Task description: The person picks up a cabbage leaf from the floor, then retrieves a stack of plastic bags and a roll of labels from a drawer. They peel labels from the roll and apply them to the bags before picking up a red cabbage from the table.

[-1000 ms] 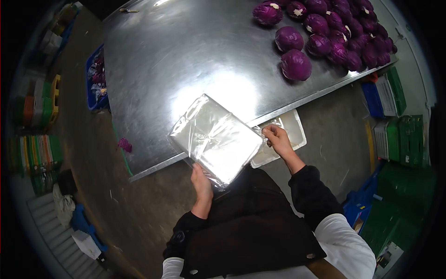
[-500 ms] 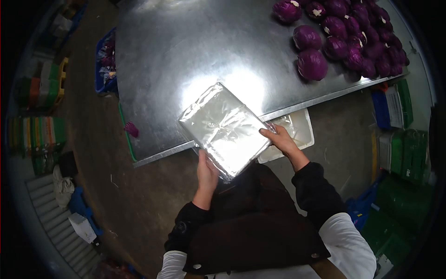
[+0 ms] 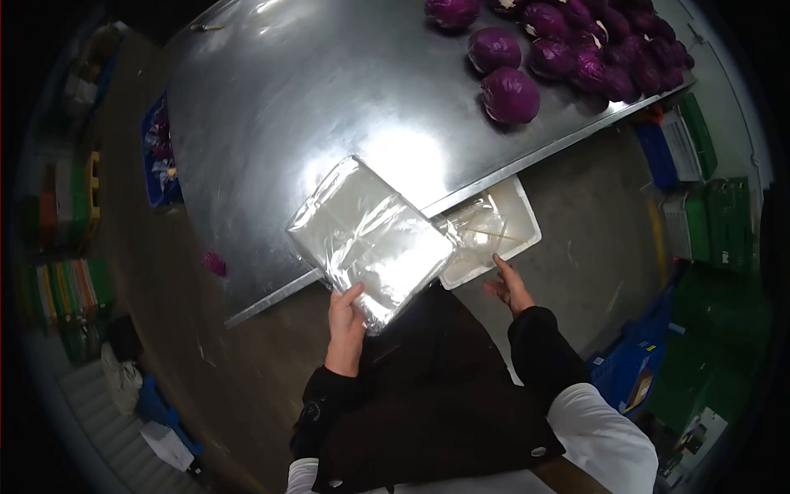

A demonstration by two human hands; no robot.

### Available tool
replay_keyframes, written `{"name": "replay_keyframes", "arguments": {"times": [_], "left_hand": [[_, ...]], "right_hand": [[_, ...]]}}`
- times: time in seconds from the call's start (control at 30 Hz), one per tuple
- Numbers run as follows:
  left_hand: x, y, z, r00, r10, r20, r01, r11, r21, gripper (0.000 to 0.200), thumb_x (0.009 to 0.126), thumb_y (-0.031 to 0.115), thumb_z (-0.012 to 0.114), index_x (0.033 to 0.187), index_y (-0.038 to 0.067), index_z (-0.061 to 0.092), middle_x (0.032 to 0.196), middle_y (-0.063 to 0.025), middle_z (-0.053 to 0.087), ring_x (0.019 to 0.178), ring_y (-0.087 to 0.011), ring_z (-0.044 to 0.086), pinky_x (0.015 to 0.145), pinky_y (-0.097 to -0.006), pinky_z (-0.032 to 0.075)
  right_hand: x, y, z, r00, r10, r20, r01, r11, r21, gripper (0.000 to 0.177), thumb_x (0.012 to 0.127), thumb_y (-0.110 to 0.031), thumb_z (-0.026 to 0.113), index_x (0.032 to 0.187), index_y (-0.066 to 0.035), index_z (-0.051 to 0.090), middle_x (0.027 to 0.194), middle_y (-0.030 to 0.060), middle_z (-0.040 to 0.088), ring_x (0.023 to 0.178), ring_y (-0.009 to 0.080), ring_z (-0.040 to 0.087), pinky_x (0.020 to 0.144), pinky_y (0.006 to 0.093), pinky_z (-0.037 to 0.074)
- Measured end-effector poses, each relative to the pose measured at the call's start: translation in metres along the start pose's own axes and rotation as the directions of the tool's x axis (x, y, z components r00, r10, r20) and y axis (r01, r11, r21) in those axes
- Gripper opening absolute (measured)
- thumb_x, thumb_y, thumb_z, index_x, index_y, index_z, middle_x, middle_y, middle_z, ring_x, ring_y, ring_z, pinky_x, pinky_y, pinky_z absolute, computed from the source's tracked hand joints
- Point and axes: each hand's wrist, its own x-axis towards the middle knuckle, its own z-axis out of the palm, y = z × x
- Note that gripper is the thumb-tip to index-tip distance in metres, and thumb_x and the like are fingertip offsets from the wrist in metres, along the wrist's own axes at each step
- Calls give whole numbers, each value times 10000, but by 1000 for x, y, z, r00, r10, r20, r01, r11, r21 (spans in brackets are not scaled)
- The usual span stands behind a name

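A flat stack of shiny clear plastic bags (image 3: 362,235) is tilted over the front edge of the metal table (image 3: 271,115). My left hand (image 3: 346,329) grips its lower left edge, thumb on top. My right hand (image 3: 512,286) is off the stack, fingers apart and holding nothing, just in front of a white box (image 3: 520,216). That box is below the table edge, with more clear plastic inside; the stack and table hide part of it.
Several red cabbages (image 3: 511,95) are heaped at the table's right side. A purple leaf (image 3: 215,263) lies near the left edge. A blue crate (image 3: 155,188) stands left of the table. Green crates (image 3: 728,222) and a blue crate (image 3: 621,362) are at the right.
My right hand has let go of the plastic bags and moved down toward the white box. My left hand keeps its hold. The view has shifted, showing more of the box.
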Motion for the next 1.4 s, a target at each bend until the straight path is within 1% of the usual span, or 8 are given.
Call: {"name": "replay_keyframes", "arguments": {"times": [0.17, 0.37, 0.5, 0.63, 0.73, 0.93, 1.13, 1.4], "left_hand": [[-4, 7, -16, 994, -50, -97, 57, 996, 69, 468, 764, -32, 555, 1218, 6, 447, 1119, -107, 558, 1013, -260, 559, 910, -374, 446], [-6, -3, -26, 994, -32, 107, 39, 997, -63, 481, 750, 8, 608, 1209, 10, 464, 1140, -122, 563, 1049, -288, 547, 935, -415, 438], [-9, 1, -17, 990, -66, 123, 74, 995, -60, 574, 715, -55, 610, 1254, 26, 430, 1158, -112, 540, 1061, -283, 534, 937, -407, 438], [-18, 6, 4, 993, -67, 92, 69, 998, -13, 568, 714, -60, 604, 1249, 24, 432, 1140, -112, 547, 1036, -273, 549, 907, -402, 460], [-21, 6, 16, 984, -87, 155, 83, 996, 33, 539, 709, -60, 612, 1219, 23, 460, 1072, -106, 581, 958, -253, 587, 873, -386, 484], [-20, 7, 31, 949, -44, 312, -37, 968, 250, 462, 669, -25, 682, 1105, -24, 530, 898, -56, 624, 782, -172, 615, 750, -298, 493], [-15, 6, 44, 876, -211, 434, -43, 861, 506, 323, 643, -8, 716, 947, -20, 607, 815, -27, 624, 752, -117, 579, 694, -247, 452], [-14, -27, 96, 748, -380, 543, -149, 701, 697, 359, 651, 8, 732, 986, -10, 602, 889, -30, 644, 805, -105, 587, 770, -250, 452]], "right_hand": [[34, -3, 11, 982, -167, 91, 155, 980, 123, 695, 763, 2, 577, 1326, -69, 176, 1182, 208, 461, 909, 338, 599, 613, 414, 577], [40, -7, 38, 983, -176, -54, 181, 977, 112, 808, 740, 102, 514, 1391, -95, 75, 1085, 196, 542, 767, 276, 639, 542, 334, 585], [37, -39, 65, 969, -224, 102, 201, 959, 199, 978, 762, 111, 486, 1404, -164, -198, 1155, 152, 549, 880, 227, 623, 683, 333, 561], [67, -64, 98, 933, -272, 235, 180, 920, 349, 966, 781, 139, 467, 1414, -205, -178, 1311, 155, 441, 1007, 233, 582, 790, 330, 547], [65, -71, 98, 928, -289, 234, 196, 916, 350, 933, 794, 107, 486, 1426, -171, -142, 1347, 169, 394, 1029, 232, 573, 778, 301, 543], [-9, -82, 32, 858, -407, 314, 401, 912, 86, 378, 889, -175, 552, 1209, 20, 509, 1051, 103, 623, 899, 143, 620, 718, 250, 509], [-137, -131, -10, 554, -756, 348, 674, 653, 345, 406, 899, -225, 552, 1245, -22, 488, 1109, 111, 591, 936, 142, 599, 793, 262, 477], [-164, -139, -67, 563, -810, 163, 775, 586, 237, 250, 872, -161, 594, 1094, -47, 593, 935, 26, 608, 854, 70, 546, 728, 212, 427]]}}
